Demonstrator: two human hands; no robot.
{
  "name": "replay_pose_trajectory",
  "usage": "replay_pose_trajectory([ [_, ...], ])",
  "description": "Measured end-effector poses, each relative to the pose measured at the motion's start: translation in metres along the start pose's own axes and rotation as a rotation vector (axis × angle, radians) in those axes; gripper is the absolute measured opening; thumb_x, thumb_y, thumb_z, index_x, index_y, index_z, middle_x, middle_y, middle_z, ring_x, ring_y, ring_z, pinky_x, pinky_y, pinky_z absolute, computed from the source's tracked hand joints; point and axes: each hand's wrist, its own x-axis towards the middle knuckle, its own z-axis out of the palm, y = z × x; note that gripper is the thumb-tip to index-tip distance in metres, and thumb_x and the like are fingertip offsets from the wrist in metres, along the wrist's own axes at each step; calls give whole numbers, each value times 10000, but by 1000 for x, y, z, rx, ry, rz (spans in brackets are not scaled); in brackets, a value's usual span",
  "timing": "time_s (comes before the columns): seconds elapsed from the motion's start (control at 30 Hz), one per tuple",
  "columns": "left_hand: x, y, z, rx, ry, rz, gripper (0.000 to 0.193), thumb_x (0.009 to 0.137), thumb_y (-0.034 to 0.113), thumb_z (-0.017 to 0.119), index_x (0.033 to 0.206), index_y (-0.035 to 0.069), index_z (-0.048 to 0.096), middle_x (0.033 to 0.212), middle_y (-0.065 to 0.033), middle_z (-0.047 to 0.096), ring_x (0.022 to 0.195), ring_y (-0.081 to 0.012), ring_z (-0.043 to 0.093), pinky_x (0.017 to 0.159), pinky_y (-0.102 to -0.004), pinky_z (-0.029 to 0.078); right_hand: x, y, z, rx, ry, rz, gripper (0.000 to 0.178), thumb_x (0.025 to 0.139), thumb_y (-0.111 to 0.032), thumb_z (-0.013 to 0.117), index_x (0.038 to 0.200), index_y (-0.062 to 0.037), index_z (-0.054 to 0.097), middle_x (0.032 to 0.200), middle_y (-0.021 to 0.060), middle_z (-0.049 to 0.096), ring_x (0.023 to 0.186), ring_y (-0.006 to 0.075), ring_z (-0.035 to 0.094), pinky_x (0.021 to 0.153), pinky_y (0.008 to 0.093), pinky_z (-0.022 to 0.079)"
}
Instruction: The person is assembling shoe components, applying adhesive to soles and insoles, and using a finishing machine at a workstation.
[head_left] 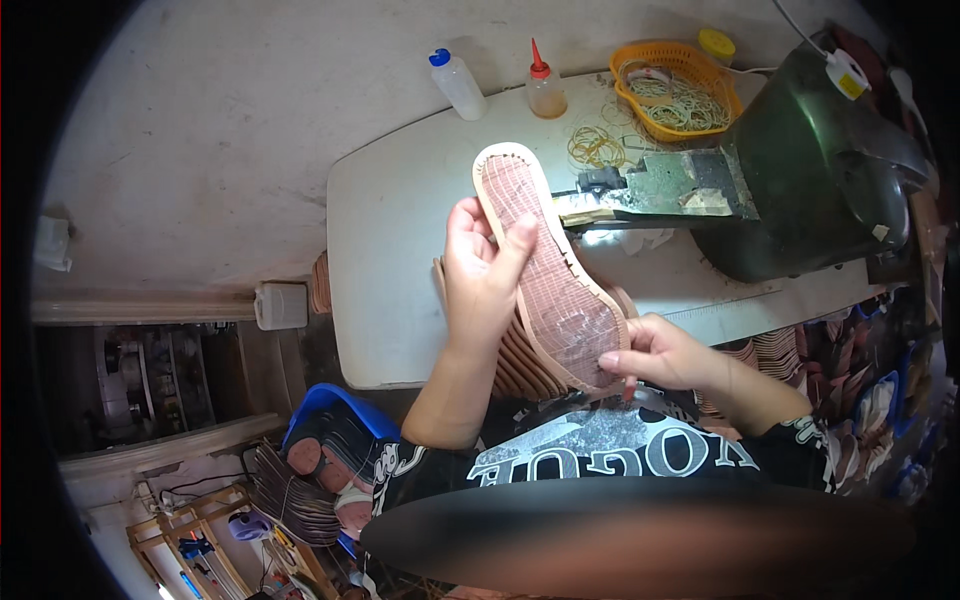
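Note:
A shoe insole (560, 290) with a pinkish, grid-patterned face and a pale edging strip slants across the middle of the view. Along its right edge the strip shows small notches. My left hand (485, 250) grips it near the upper end, thumb lying on the face. At the lower, wider end my right hand (660, 355) pinches the rim between thumb and fingers. Something small and reddish pokes out below the right fingers; its kind is not clear. A stack of insoles (522, 362) lies beneath, partly hidden by the held one.
A green machine (815, 170) stands on the white table (385, 250), its arm reaching toward the insole. Behind are a blue-capped bottle (458, 85), a red-tipped bottle (546, 92) and an orange basket (680, 128) of bands. A blue bin (335, 405) sits lower left.

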Motion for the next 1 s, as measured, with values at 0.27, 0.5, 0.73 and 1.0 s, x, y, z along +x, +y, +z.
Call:
replay_pose_trajectory([
  [0.27, 63, -48, -18, 681, 22, 141, 327, 791, 312, 743, 873, 15, 635, 1090, -117, 521, 1095, -268, 410, 1008, -372, 308, 5, 8, 26, 240, 241, -255, 246, 995, -199, 510, 1108, 12, 568, 911, 57, 651, 692, 103, 631, 593, 224, 504],
  [0.5, 89, -60, -13, 560, -45, 40, 354, 785, 317, 725, 880, -17, 656, 974, -146, 551, 998, -277, 496, 901, -367, 402, 4, -3, 12, 300, 378, -297, 247, 989, -216, 516, 1075, 5, 584, 833, 51, 663, 620, 88, 626, 522, 182, 456],
  [0.73, 128, -61, -49, 650, -11, -35, 431, 782, 380, 731, 854, -39, 659, 1047, -216, 597, 966, -309, 581, 858, -410, 463, 45, -14, 0, 322, 408, -325, 245, 963, -242, 566, 993, -4, 614, 762, 48, 665, 539, 89, 619, 453, 172, 432],
  [1.0, 12, -9, -73, 54, 40, -187, 274, 994, 245, 525, 1115, 0, 544, 924, -42, 643, 832, -99, 617, 728, -257, 512, 63, 5, 54, -683, 462, -580, 153, 906, -141, 613, 865, 6, 604, 658, 118, 566, 559, 231, 589, 548, 351, 475],
])
